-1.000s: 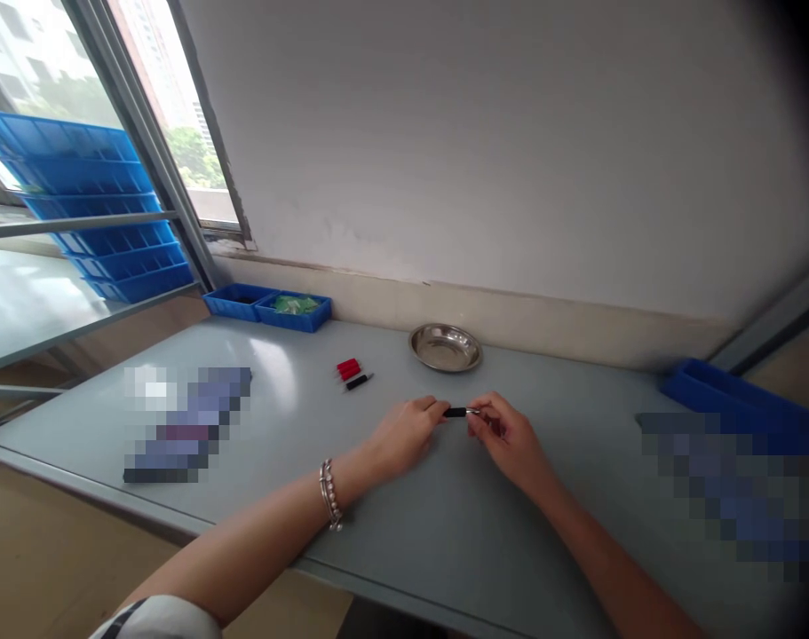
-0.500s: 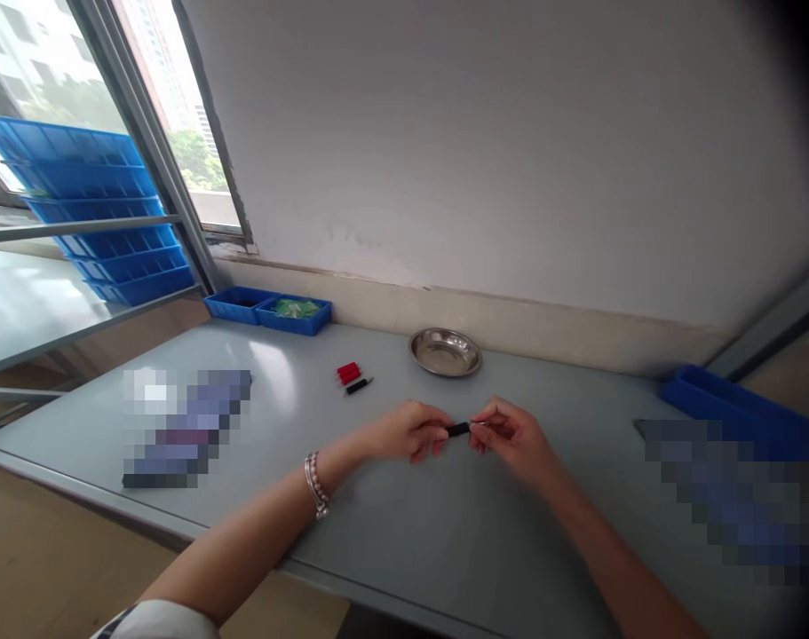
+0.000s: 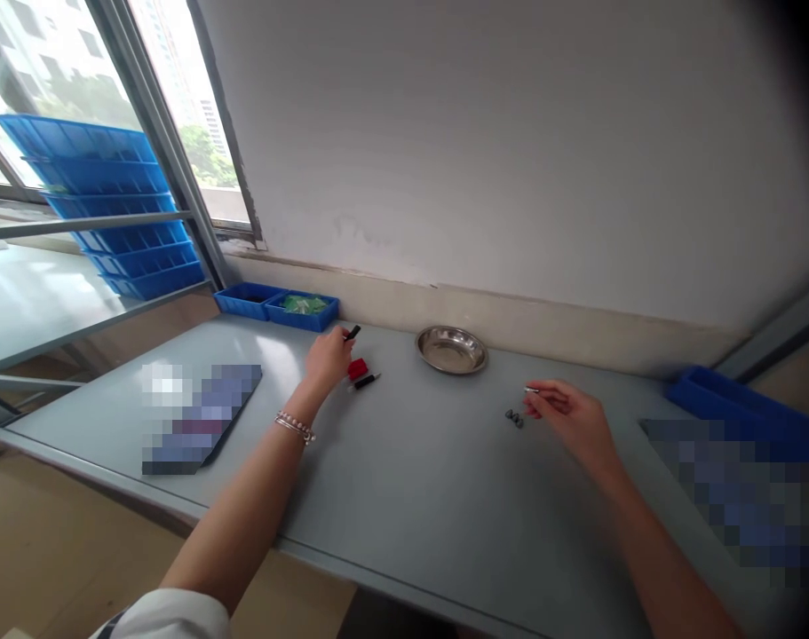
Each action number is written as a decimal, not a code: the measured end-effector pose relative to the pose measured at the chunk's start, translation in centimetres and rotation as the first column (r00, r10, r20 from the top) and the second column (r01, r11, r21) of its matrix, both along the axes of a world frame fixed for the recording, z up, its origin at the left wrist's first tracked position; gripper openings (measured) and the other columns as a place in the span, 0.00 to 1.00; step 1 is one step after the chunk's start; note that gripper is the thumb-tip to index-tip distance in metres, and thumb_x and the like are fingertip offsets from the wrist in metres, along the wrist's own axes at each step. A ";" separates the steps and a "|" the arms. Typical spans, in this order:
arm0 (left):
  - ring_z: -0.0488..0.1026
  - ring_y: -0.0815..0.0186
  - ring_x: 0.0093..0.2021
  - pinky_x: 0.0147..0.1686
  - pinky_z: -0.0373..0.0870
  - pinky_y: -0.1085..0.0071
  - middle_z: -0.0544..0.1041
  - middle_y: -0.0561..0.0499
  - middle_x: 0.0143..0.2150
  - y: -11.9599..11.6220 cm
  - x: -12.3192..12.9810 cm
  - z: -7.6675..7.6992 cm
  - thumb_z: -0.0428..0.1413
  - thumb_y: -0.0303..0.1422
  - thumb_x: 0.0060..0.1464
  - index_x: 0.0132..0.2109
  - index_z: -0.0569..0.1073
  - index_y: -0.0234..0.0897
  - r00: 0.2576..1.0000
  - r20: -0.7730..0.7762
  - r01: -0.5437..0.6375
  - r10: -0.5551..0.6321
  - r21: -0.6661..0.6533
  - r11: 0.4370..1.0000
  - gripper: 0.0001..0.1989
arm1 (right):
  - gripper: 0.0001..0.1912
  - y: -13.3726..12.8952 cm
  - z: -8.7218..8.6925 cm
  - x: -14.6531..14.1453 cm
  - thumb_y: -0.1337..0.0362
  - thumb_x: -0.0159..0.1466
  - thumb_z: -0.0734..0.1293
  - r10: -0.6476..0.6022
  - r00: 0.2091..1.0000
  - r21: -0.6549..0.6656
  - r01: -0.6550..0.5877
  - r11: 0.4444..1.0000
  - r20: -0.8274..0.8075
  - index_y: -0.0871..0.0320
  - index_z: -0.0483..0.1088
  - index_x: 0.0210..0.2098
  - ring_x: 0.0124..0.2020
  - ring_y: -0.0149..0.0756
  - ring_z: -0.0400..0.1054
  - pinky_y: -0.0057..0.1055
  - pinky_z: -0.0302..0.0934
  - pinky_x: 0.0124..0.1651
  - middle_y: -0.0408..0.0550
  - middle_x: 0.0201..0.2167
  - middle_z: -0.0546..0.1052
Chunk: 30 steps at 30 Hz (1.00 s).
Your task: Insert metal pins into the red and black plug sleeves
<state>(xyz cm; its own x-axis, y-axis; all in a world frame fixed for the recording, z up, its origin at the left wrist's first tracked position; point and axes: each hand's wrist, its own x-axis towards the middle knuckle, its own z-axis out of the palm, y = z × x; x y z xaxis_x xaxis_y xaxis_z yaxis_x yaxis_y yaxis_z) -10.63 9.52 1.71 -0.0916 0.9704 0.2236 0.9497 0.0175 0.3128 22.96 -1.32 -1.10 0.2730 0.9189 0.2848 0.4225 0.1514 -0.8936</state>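
My left hand (image 3: 328,362) is closed on a small black cylindrical piece (image 3: 352,334), held above the far left of the table. Just beneath that hand, red cylindrical pieces (image 3: 357,367) lie beside another black cylindrical piece (image 3: 365,382) with thin metal tips. Over on the right, my right hand (image 3: 570,417) pinches a small silvery metal part (image 3: 530,390) between thumb and fingers. A few small dark metal parts (image 3: 514,417) lie on the table by its fingertips.
A round steel dish (image 3: 452,366) stands near the wall. Two blue bins (image 3: 304,318) sit at the back left, one holding green packets. A blue bin (image 3: 730,404) and a blurred panel (image 3: 730,488) are at right; another blurred panel (image 3: 204,422) lies left. Stacked blue crates (image 3: 117,209) stand beyond.
My hands have moved apart. The left has gone far and left with the black piece; the right has moved right with the metal part, and small dark parts now show beside it.
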 end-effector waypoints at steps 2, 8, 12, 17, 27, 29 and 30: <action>0.69 0.58 0.44 0.38 0.65 0.66 0.73 0.41 0.42 0.5 -0.8 -0.8 0.42 0.34 0.57 0.46 0.67 0.36 0.999 -0.039 -0.022 0.020 -0.045 0.999 0.14 | 0.12 0.5 -0.1 0.0 0.57 0.53 0.64 -0.005 0.990 -0.009 0.007 1.000 0.138 0.60 0.69 0.30 0.23 0.36 0.70 0.34 0.65 0.28 0.49 0.22 0.74; 0.67 0.57 0.47 0.41 0.64 0.66 0.69 0.40 0.46 0.7 -1.4 -2.4 0.42 0.30 0.56 0.44 0.69 0.35 0.997 -0.082 -0.006 -0.004 -0.116 0.993 0.14 | 0.06 2.6 -1.5 -0.8 0.64 0.52 0.63 0.009 0.704 -0.018 0.004 1.000 0.710 0.58 0.70 0.24 0.27 0.39 0.67 0.34 0.58 0.32 0.48 0.22 0.73; 0.68 0.57 0.46 0.40 0.64 0.66 0.68 0.41 0.46 0.8 -1.6 -2.7 0.43 0.31 0.55 0.45 0.69 0.36 0.995 -0.092 0.024 -0.039 -0.158 0.987 0.14 | 0.05 3.3 -3.4 -0.2 0.64 0.52 0.63 -0.004 0.581 -0.021 0.036 0.999 0.814 0.57 0.70 0.23 0.27 0.38 0.65 0.32 0.56 0.30 0.48 0.22 0.71; 0.68 0.59 0.45 0.41 0.64 0.68 0.68 0.42 0.45 0.8 -1.6 -2.4 0.44 0.31 0.54 0.47 0.69 0.39 0.994 -0.097 0.030 -0.049 -0.185 0.982 0.15 | 0.04 3.4 -4.6 0.3 0.65 0.52 0.63 0.012 0.599 -0.047 0.044 0.998 0.801 0.57 0.70 0.25 0.24 0.35 0.63 0.30 0.54 0.28 0.45 0.19 0.68; 0.69 0.59 0.42 0.34 0.65 0.71 0.73 0.48 0.42 -1.9 0.8 0.3 0.54 0.38 0.45 0.37 0.73 0.42 0.973 -0.153 0.131 -0.171 -0.245 0.961 0.10 | 0.11 2.5 -3.2 -0.3 0.60 0.53 0.61 -0.008 0.703 -0.034 0.046 0.998 0.712 0.60 0.70 0.32 0.27 0.37 0.63 0.32 0.56 0.31 0.47 0.23 0.67; 0.70 0.56 0.40 0.32 0.65 0.69 0.74 0.46 0.40 -2.3 1.4 0.2 0.56 0.35 0.43 0.35 0.73 0.41 0.966 -0.183 0.130 -0.184 -0.273 0.953 0.10 | 0.12 2.4 -2.7 0.2 0.59 0.53 0.61 -0.035 0.718 -0.012 0.061 0.998 0.695 0.59 0.70 0.32 0.27 0.36 0.63 0.31 0.55 0.31 0.46 0.23 0.67; 0.70 0.55 0.40 0.32 0.65 0.68 0.74 0.45 0.39 -2.4 1.6 0.1 0.56 0.34 0.43 0.35 0.73 0.40 0.962 -0.201 0.125 -0.185 -0.279 0.952 0.09 | 0.12 2.4 -2.5 0.4 0.59 0.53 0.60 -0.056 0.727 0.002 0.075 0.997 0.685 0.59 0.70 0.31 0.26 0.36 0.62 0.31 0.55 0.31 0.46 0.23 0.67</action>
